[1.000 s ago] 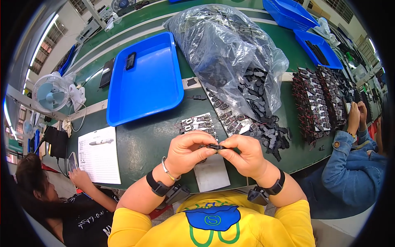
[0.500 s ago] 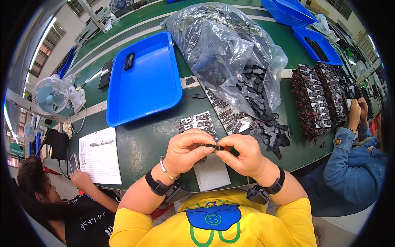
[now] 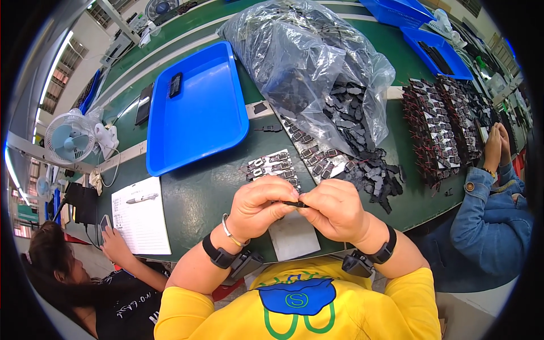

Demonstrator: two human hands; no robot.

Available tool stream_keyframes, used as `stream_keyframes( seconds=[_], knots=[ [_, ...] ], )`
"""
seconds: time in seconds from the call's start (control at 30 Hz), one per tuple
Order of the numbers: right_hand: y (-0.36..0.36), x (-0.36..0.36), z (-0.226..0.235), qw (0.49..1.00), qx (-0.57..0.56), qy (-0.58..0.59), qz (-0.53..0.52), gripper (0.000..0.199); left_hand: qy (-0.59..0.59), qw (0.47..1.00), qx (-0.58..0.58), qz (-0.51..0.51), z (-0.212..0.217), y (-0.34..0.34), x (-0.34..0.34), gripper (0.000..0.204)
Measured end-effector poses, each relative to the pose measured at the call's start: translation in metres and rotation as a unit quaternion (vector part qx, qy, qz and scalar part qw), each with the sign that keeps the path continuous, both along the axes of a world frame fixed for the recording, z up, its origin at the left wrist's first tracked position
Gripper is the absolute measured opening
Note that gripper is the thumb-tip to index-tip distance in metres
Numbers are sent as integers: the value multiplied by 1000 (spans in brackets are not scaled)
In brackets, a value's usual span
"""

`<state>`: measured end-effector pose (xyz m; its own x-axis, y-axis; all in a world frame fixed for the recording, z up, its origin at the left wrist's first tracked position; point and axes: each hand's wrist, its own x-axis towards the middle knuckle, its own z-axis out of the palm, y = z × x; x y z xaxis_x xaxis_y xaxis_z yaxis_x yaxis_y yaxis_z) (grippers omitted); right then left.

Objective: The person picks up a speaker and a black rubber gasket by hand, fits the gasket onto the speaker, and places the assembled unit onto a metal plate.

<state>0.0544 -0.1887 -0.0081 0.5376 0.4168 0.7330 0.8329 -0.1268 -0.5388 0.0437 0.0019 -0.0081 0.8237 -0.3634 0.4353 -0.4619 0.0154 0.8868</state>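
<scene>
Count first. One small black part (image 3: pixel 293 204), just below centre of the frame, partly hidden by fingers. One large blue tray (image 3: pixel 207 127), left of centre, with one black block (image 3: pixel 175 85) in it. Two more blue containers at upper right: a basket (image 3: pixel 391 12) and a smaller tray (image 3: pixel 453 59). One clear plastic bag (image 3: pixel 283 56), top centre; black pieces (image 3: pixel 377 175) spill from its mouth, too many to count. One sheet of paper (image 3: pixel 148 229) at left, one pen (image 3: pixel 141 198) lying on it. One loose part (image 3: pixel 271 128) on the green worktop (image 3: pixel 198 192), above the hands. Two neighbours: one at lower left (image 3: pixel 122 309), one at right (image 3: pixel 487 238).

Pose: forearms rise from the lower edge and angle inward. Left hand (image 3: pixel 258 207) and right hand (image 3: pixel 334 209) meet at the fingertips, fingers curled, thumbs nearer the body. Both pinch the black part between them, over the upper end of a pale flat plate (image 3: pixel 294 238).
</scene>
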Motion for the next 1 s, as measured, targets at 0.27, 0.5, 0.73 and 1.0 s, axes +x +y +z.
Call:
stream_keyframes(
  seconds=[0.27,0.5,0.73,1.0],
  knots=[
    [1,-1,1,1000,-12,14,-9,15,93,994,-45,-19,-9,0,0,13],
    [5,-4,-2,996,4,68,-56,16,173,976,-123,-52,-10,1,3,19],
    [6,-4,-2,995,4,74,-69,16,180,974,-121,-67,-8,2,4,22],
    [6,-3,-2,994,4,79,-75,19,139,985,-90,-55,-7,3,7,22]
  ],
)
